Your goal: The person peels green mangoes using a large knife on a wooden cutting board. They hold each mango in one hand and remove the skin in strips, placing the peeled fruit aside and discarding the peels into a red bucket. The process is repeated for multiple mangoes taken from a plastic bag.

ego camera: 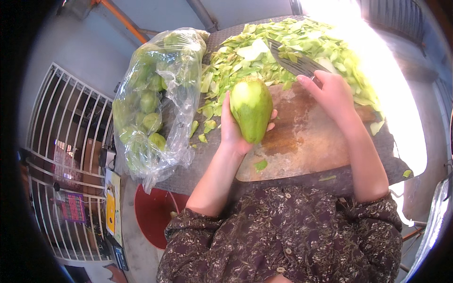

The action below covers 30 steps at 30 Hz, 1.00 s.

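Observation:
My left hand (234, 136) cradles a large green, mango-like fruit (253, 115) from below and behind, fingertips showing at its right side. The fruit's top end is paler, as if pared, with a brown rough patch at the tip; lower down the skin is darker green. In my right hand (331, 92) is a knife with a broad dark blade (292, 59), its handle mostly hidden by the fingers. Bits of green peel cling to the blade, which lies over a big heap of pale green parings (237, 58). Beneath both hands is a worn wooden cutting board (300, 141).
A clear plastic bag (178, 116) of several green fruits stands on the table's left side. Below it, a red bucket (150, 215) is on the floor. Loose peel scraps (261, 165) dot the board. Strong sunlight washes out the right edge. A white window grille (67, 162) is at left.

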### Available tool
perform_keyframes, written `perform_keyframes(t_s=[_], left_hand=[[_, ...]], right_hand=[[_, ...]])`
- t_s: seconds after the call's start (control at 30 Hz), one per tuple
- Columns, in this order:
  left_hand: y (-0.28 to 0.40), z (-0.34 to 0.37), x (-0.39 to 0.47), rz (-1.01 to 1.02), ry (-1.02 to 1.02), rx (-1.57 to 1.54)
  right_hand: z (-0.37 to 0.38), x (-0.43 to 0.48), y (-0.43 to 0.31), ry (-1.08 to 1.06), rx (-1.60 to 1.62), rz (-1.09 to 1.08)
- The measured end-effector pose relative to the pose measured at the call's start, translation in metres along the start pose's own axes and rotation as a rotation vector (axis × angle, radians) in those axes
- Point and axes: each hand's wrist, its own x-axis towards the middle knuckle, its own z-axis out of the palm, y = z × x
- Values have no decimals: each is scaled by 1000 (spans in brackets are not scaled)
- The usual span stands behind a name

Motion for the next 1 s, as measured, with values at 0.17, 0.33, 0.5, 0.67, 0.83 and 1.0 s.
perform_keyframes(t_s=[0.17,0.33,0.5,0.67,0.83,1.0], left_hand=[[1,5,4,21,-31,-37],[-4,-11,5,93,-10,29],[3,-13,12,13,-89,-110],[6,0,6,-6,-106,-228],[8,3,2,49,50,154],[10,2,2,-18,-59,194]], right_hand=[[-6,-29,-38,-75,98,-196],[10,-56,-56,-48,118,-470],[15,-62,-59,-90,118,-549],[17,-56,-57,-37,46,-550],[7,-12,-20,15,-31,-166],[-5,0,7,81,110,-87]])
